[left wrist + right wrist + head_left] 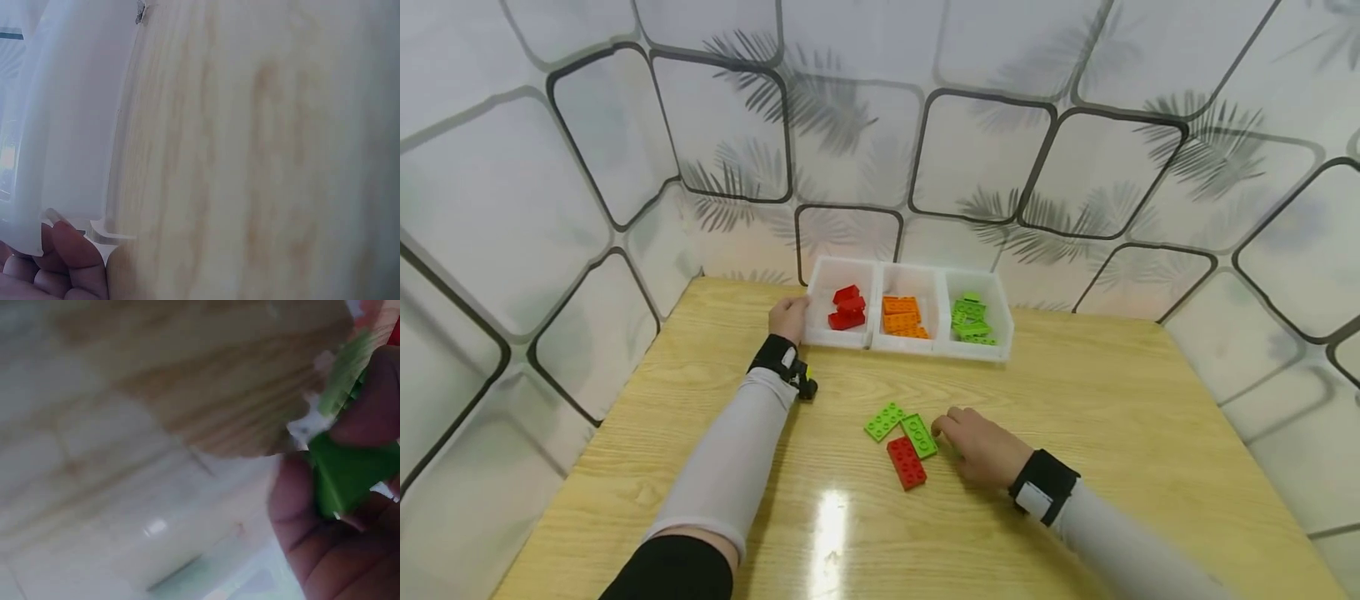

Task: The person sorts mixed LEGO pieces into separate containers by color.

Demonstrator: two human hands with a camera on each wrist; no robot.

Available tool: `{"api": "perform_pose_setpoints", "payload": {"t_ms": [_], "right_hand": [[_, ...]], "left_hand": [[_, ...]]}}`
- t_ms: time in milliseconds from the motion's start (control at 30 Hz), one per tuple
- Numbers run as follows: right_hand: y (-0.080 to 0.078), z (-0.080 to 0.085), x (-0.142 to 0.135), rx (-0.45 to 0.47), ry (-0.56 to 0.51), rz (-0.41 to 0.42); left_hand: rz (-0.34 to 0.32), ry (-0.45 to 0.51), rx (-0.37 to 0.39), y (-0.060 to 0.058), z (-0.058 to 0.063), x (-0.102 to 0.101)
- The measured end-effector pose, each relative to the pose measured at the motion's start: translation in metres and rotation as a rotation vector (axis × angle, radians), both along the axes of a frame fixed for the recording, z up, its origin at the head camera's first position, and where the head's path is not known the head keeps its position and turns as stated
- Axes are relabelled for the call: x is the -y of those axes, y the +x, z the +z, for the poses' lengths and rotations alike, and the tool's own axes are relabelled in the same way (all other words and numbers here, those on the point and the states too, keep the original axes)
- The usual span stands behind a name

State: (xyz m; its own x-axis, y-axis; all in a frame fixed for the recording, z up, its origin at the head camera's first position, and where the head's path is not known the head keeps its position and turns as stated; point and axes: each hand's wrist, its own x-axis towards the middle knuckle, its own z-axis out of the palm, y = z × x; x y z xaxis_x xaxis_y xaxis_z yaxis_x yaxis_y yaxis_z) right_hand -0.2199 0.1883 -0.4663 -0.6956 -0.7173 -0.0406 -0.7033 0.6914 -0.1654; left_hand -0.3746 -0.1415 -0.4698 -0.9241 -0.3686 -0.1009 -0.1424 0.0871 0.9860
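At the left end of a white three-compartment tray (940, 350), my left hand (787, 318) grips the tray's wall. Its curled fingers show at the tray's lower corner in the left wrist view. My right hand (985, 446) is over the table, just right of the loose bricks. In the right wrist view its thumb and fingers pinch a green toy brick (350, 478), which the hand hides in the head view. Two light green bricks lie beside it, one studs up (885, 422) and one hollow side up (919, 437). A red brick (906, 463) lies close below them.
The tray holds red bricks (847, 308) at left, orange bricks (902, 317) in the middle and green bricks (972, 317) at right. It stands at the wooden table's (1112, 392) back edge, against a patterned curtain (850, 183).
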Motion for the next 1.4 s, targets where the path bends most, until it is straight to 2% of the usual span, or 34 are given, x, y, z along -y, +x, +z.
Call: {"api": "perform_pose_setpoints", "payload": {"t_ms": [167, 267, 333, 467, 567, 667, 767, 867, 967, 1067, 1167, 1400], "right_hand": [[-0.016, 0.007, -0.009, 0.057, -0.068, 0.042], [-0.033, 0.019, -0.014, 0.088, -0.086, 0.026], [-0.046, 0.029, -0.017, 0.077, -0.093, 0.012], [-0.073, 0.05, -0.02, -0.029, -0.101, -0.053], [-0.098, 0.057, -0.021, -0.137, -0.084, -0.139], [-0.122, 0.053, -0.024, -0.218, -0.063, -0.223], [-0.141, 0.038, -0.027, -0.309, -0.061, -0.298], [-0.15, 0.02, -0.029, -0.386, -0.034, -0.366], [-0.153, 0.005, -0.029, -0.407, 0.024, -0.406], [-0.154, -0.003, -0.03, -0.414, 0.068, -0.408], [-0.158, -0.007, -0.03, -0.415, 0.066, -0.394], [-0.163, 0.001, -0.024, -0.435, 0.05, -0.353]], "left_hand": [[0.017, 0.007, 0.003, 0.001, 0.0, 0.001], [0.018, 0.005, -0.003, 0.002, 0.001, 0.001], [0.014, 0.008, 0.0, 0.003, 0.001, 0.002], [0.002, 0.018, 0.01, 0.004, 0.002, 0.001], [-0.003, 0.018, 0.008, 0.004, 0.001, 0.001], [-0.003, 0.013, 0.005, 0.004, -0.002, -0.001], [-0.002, 0.006, 0.01, 0.005, -0.006, -0.003], [0.0, 0.003, 0.011, 0.005, -0.009, -0.005], [0.0, 0.001, 0.007, 0.006, -0.01, -0.007], [0.003, -0.007, 0.003, 0.008, -0.009, -0.008], [0.013, -0.017, -0.004, 0.008, -0.006, -0.006], [0.019, -0.012, -0.014, 0.004, 0.0, -0.001]]}}
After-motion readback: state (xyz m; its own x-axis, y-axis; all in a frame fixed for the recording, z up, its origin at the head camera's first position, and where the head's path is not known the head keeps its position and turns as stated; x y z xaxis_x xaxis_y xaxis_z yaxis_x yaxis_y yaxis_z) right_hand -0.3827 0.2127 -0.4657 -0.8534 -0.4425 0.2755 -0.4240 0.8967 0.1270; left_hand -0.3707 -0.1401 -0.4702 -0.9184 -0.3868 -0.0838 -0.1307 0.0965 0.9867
